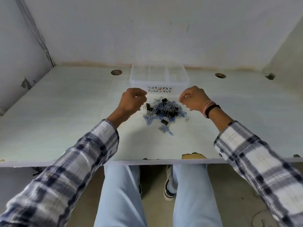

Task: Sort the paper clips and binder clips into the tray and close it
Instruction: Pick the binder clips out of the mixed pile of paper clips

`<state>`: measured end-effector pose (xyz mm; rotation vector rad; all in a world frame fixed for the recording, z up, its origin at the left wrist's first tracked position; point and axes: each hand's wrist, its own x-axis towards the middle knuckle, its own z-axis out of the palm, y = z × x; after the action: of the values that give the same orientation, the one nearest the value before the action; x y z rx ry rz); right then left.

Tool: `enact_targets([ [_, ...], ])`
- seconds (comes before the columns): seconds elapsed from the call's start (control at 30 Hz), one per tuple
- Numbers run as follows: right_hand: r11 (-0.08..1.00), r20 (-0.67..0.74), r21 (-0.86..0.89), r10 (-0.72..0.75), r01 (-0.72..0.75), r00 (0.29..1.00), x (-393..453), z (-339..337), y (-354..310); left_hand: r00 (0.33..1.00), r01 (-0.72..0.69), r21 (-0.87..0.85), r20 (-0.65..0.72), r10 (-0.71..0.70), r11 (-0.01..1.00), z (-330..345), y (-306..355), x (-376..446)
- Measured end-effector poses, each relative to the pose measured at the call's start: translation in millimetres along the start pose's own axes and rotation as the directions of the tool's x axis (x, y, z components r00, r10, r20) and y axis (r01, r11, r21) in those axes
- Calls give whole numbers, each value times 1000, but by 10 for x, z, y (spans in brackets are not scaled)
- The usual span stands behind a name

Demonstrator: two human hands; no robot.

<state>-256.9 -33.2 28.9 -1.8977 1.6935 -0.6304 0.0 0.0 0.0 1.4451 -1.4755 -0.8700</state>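
Flanking the clip pile (164, 112), both hands curled, contents unclear; tray label (159, 89) unreadable.

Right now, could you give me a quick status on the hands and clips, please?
Left hand and right hand curled, hovering beside pile of clips. Tray behind, clips unsorted. Nothing blocking.
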Motion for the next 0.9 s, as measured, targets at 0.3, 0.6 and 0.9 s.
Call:
enact_targets([
  [0.3,985,204,-153,104,-73,973,406,146,86,976,-124,431,217,31,894,129,-195,446],
  [0.6,995,166,-45,93,-87,982,441,330,149,963,-175,465,263,53,868,156,-323,468],
  [0.9,837,214,487,161,-248,963,390,252,218,988,38,55,150,-45,998,30,-272,427],
])
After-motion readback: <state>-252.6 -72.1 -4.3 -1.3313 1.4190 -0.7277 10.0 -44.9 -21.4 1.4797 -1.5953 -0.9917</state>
